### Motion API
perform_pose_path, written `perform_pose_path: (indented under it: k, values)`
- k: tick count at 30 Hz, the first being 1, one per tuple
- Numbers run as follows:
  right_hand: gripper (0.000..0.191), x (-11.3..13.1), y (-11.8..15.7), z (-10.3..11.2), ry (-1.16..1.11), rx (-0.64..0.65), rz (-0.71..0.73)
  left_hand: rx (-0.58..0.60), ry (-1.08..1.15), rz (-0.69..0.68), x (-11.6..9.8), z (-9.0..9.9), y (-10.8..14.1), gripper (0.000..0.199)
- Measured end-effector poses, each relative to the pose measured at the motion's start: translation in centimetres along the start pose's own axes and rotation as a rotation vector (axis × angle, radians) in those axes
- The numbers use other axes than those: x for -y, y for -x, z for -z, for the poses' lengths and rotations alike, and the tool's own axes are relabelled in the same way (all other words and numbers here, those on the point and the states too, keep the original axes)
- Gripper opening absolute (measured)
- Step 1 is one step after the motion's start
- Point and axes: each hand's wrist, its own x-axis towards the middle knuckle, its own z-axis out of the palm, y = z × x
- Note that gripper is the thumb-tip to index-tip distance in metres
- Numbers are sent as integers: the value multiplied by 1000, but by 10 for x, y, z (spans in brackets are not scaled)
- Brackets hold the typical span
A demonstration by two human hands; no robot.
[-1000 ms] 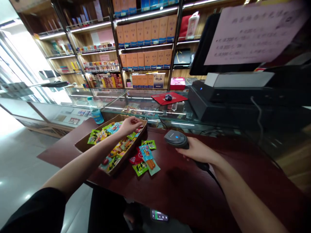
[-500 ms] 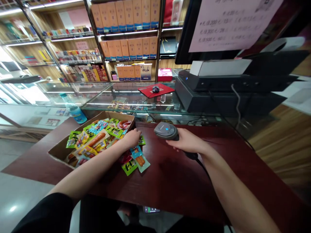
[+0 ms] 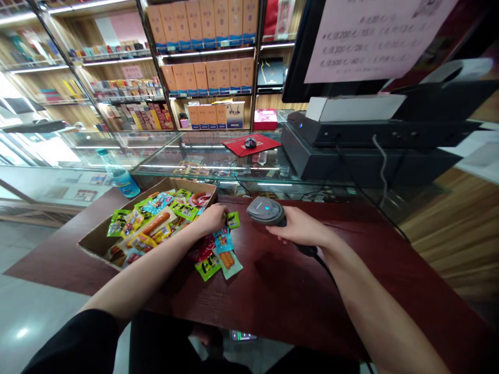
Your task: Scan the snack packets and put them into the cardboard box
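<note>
My right hand (image 3: 298, 225) is wrapped round a grey barcode scanner (image 3: 266, 210), its head pointing left above the table. A blue light shows on the scanner's top. Closed at the box's right edge, my left hand (image 3: 214, 218) pinches a small green snack packet (image 3: 233, 220) that sticks out to the right of the fingers. Just below that hand lie a blue-topped sausage packet (image 3: 228, 258), a green packet (image 3: 208, 266) and a red packet (image 3: 205, 248), partly overlapping. To the left, the cardboard box (image 3: 93, 254) is full of snack packets, partly hidden by my left forearm.
A blue bottle (image 3: 123, 182) stands behind the box on the brown table (image 3: 273, 296). Behind are a glass counter (image 3: 163, 158) with a mouse (image 3: 250, 143) on a red pad, and a dark till (image 3: 351, 161) under a monitor. The scanner's cable runs down past my right forearm.
My left hand has shifted slightly, and the green packet in its fingers shows more to the right. The scanner and my right hand stay nearly where they were.
</note>
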Motion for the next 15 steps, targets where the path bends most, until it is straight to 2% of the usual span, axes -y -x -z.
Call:
perform_pose_path:
  k: [5,11,15]
  values:
    - [24,2,0,-2,3,-10,4,-176,348,56,3,4,-6,23]
    - [23,7,2,-3,19,-3,16,-192,842,154,3,7,-7,32]
    - [20,7,3,-2,19,-6,7,-204,1048,171,4,9,-8,36]
